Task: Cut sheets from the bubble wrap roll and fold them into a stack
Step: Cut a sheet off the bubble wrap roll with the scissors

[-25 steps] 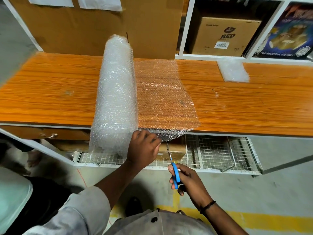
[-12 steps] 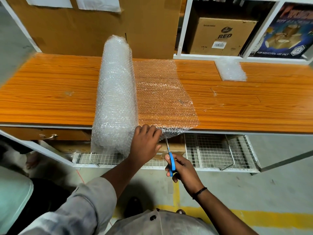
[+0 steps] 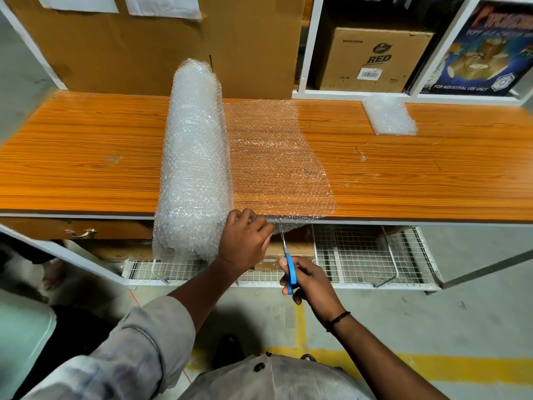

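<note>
Clear bubble wrap: one roll is laid front-to-back across the wooden table, its near end overhanging the table's front edge. One unrolled sheet is spread flat on the table just right of the roll, its near edge drooping over the front edge. One folded stack is seen well right of the roll, at the table's back edge. The sheet's near edge is pinched by the left hand, right beside the roll. One pair of blue-handled scissors is gripped by the right hand; blades are pointed up, tips at the sheet's drooping edge. Whether the blades are apart cannot be told. Bare tabletop is left on both sides of the roll and sheet. One wire rack is seen below the table, and one "RED" cardboard box shelved behind it.
</note>
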Motion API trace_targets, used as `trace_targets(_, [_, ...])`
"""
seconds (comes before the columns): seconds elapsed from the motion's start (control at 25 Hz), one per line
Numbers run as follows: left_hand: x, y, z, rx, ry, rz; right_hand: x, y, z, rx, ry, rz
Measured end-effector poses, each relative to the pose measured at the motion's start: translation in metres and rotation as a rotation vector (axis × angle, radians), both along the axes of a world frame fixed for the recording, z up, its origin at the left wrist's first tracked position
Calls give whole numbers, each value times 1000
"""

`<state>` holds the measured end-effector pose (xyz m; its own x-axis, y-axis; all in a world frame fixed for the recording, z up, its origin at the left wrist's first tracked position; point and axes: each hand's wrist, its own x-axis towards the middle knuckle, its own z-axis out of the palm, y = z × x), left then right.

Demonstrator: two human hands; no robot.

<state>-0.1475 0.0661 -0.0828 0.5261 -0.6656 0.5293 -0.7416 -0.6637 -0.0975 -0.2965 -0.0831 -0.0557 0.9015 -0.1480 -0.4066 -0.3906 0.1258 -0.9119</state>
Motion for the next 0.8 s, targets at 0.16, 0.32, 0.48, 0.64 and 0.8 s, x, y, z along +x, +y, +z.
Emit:
trace_targets(0.16, [-1, 0, 1, -19, -13, -4, 9, 0, -1, -11, 3, -12])
trace_targets(0.32, [-2, -2, 0, -29, -17, 1, 14, 2, -4, -27, -10, -48])
trace_targets(0.48, [-3, -1, -1, -33, 0, 8, 18, 3, -4, -19, -49, -59])
trace_targets(0.64, [-3, 0, 0, -26, 29, 8, 20, 4, -5, -11, -81, -82])
trace_targets(0.8, [-3, -1, 0, -39, 41, 9, 22, 4, -13, -1, -99, -106])
